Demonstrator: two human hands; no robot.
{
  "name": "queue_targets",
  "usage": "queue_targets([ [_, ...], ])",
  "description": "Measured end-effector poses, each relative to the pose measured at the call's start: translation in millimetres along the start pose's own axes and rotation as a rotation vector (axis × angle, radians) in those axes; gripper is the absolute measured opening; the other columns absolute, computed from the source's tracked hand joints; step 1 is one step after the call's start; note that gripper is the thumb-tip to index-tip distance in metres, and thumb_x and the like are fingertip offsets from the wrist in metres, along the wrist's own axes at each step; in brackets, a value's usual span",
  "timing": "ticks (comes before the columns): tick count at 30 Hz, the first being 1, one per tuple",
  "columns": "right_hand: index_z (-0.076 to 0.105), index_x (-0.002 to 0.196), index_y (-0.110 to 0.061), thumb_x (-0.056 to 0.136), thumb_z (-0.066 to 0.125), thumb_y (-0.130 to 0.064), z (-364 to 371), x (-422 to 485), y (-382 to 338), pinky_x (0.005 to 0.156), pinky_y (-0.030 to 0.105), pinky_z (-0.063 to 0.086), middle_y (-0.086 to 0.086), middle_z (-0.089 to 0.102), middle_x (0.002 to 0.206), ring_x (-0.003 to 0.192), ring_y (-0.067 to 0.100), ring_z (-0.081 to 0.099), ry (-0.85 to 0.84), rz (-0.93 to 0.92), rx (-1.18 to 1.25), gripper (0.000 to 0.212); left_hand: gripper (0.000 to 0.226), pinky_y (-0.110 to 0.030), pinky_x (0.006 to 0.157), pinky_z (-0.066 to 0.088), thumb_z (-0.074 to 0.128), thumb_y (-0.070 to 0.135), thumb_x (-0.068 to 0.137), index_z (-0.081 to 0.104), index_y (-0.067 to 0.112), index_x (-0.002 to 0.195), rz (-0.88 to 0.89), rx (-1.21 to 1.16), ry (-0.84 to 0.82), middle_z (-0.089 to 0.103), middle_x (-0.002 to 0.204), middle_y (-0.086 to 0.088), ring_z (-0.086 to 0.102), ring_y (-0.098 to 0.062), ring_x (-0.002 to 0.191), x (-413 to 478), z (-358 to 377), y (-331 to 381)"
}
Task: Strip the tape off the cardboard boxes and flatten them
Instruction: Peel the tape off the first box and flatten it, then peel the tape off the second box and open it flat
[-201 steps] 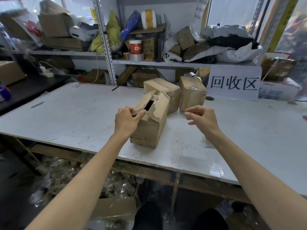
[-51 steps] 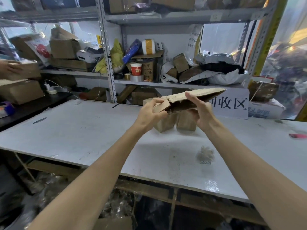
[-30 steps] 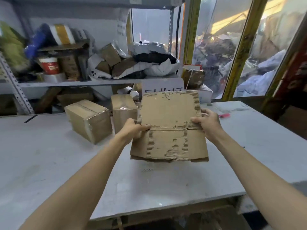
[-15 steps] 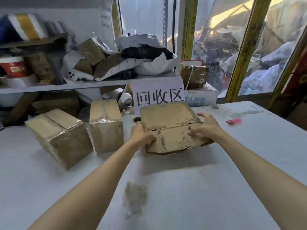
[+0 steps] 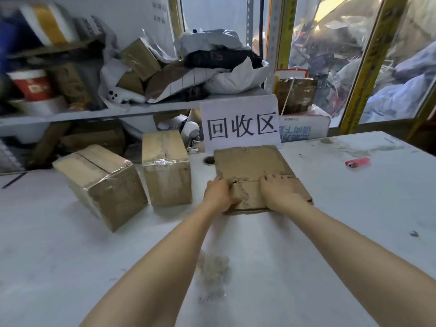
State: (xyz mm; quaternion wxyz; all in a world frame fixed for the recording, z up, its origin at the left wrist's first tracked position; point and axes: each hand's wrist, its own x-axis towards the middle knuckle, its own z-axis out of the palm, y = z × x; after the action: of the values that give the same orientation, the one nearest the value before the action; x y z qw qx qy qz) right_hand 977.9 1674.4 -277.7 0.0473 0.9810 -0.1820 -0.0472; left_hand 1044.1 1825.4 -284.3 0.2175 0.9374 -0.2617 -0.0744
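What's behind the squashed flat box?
Right behind the flattened box stands a white paper sign with black characters. The sign hides whatever is behind it.

White table (image 5: 330, 244) (boxes (image 5: 101, 182), lighter (image 5: 357, 162))

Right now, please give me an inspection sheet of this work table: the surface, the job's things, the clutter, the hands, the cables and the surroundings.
Surface: white table, scuffed and stained.
Job's things: flattened box lying flat below the paper sign; two taped boxes, the tilted box and the upright box, both uncut.
Clutter: wad of stripped tape near the front; pink lighter at the right.
Hands: left hand and right hand press flat on the flattened box.
Cables: nothing seen.
Surroundings: shelf behind, crowded with parcels and bags; window at the right.
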Motion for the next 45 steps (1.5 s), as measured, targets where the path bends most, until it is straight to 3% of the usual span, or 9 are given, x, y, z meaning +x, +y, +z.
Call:
queue_targets([
  [5,0.052,0.124,-0.011,0.088,0.050,-0.011,-38,-31,-50,0.092,0.038,0.040,0.012,0.053,0.128,0.120,0.032,0.048,0.015,-0.054,-0.020,0.036,0.067,-0.026,0.093,0.042,0.074,0.024,0.084,0.046,0.014,0.144,-0.064,-0.165,-0.151,0.048,0.146,-0.006,0.050,-0.023,0.129,-49,-58,-34],
  [9,0.053,0.091,-0.010,0.091,0.050,-0.016,-79,-43,-86,0.066,0.033,0.044,0.009,0.058,0.092,0.081,0.028,0.056,0.145,-0.148,0.394,0.006,0.029,-0.032,0.078,0.048,0.065,0.023,0.087,0.067,0.007,0.112,-0.103,0.063,-0.130,0.066,0.114,-0.010,0.062,-0.028,0.104,-96,-108,-73],
  [13,0.039,0.061,-0.015,0.090,0.056,-0.040,-115,-28,-142,0.051,0.030,0.032,0.002,0.043,0.061,0.057,0.021,0.044,0.213,-0.146,0.879,0.042,0.033,-0.032,0.074,0.055,0.068,0.023,0.086,0.069,0.004,0.112,-0.191,0.059,-0.085,0.068,0.113,-0.012,0.064,-0.027,0.098,-120,-138,-111],
  [19,0.047,0.130,-0.003,0.082,0.067,-0.049,-103,-8,-189,0.085,0.042,0.052,0.016,0.056,0.119,0.107,0.033,0.056,0.039,0.095,1.213,0.069,0.034,-0.023,0.083,0.044,0.069,0.020,0.085,0.069,0.010,0.118,-0.141,-0.048,-0.008,0.068,0.120,-0.006,0.061,-0.021,0.107,-122,-144,-132],
  [25,0.058,0.112,-0.004,0.084,0.064,-0.049,-93,-68,-171,0.086,0.049,0.053,0.014,0.065,0.110,0.098,0.032,0.062,0.288,0.222,1.452,0.053,0.028,-0.013,0.065,0.044,0.068,0.029,0.091,0.068,0.014,0.114,-0.075,-0.325,0.228,0.070,0.112,-0.004,0.060,-0.008,0.087,-147,-160,-114],
  [31,0.053,0.098,-0.020,0.086,0.066,-0.038,-86,-183,-162,0.075,0.043,0.059,-0.009,0.067,0.085,0.078,0.009,0.065,0.533,-0.136,1.673,0.025,0.121,-0.047,0.104,0.044,0.077,0.063,0.062,0.013,0.019,0.154,-0.131,-0.926,0.356,0.037,0.152,-0.014,0.046,-0.030,0.131,-199,-205,-74],
  [34,0.051,0.095,-0.023,0.084,0.067,-0.032,-81,-223,-176,0.070,0.031,0.057,-0.016,0.067,0.082,0.078,0.005,0.067,0.431,-0.312,1.642,0.021,0.144,-0.044,0.098,0.043,0.085,0.060,0.053,-0.011,0.027,0.155,-0.079,-1.022,0.296,0.024,0.160,-0.011,0.038,-0.031,0.138,-233,-219,-77],
  [40,0.048,0.124,-0.012,0.070,0.083,-0.016,-95,-245,-193,0.092,0.034,0.049,0.004,0.058,0.122,0.114,0.021,0.056,0.169,-0.380,1.387,0.064,0.147,-0.054,0.112,0.035,0.092,0.053,0.043,-0.003,0.035,0.154,-0.136,-0.639,0.478,0.021,0.150,-0.005,0.028,-0.028,0.138,-306,-209,-121],
  [45,0.031,0.146,-0.030,0.074,0.082,-0.026,-134,-255,-202,0.092,0.026,0.048,-0.006,0.047,0.131,0.116,0.010,0.050,0.231,-0.661,1.273,0.087,0.150,-0.051,0.111,0.034,0.086,0.063,0.038,-0.011,0.044,0.151,-0.044,-0.425,0.530,0.017,0.141,0.002,0.023,-0.026,0.137,-351,-185,-143],
])
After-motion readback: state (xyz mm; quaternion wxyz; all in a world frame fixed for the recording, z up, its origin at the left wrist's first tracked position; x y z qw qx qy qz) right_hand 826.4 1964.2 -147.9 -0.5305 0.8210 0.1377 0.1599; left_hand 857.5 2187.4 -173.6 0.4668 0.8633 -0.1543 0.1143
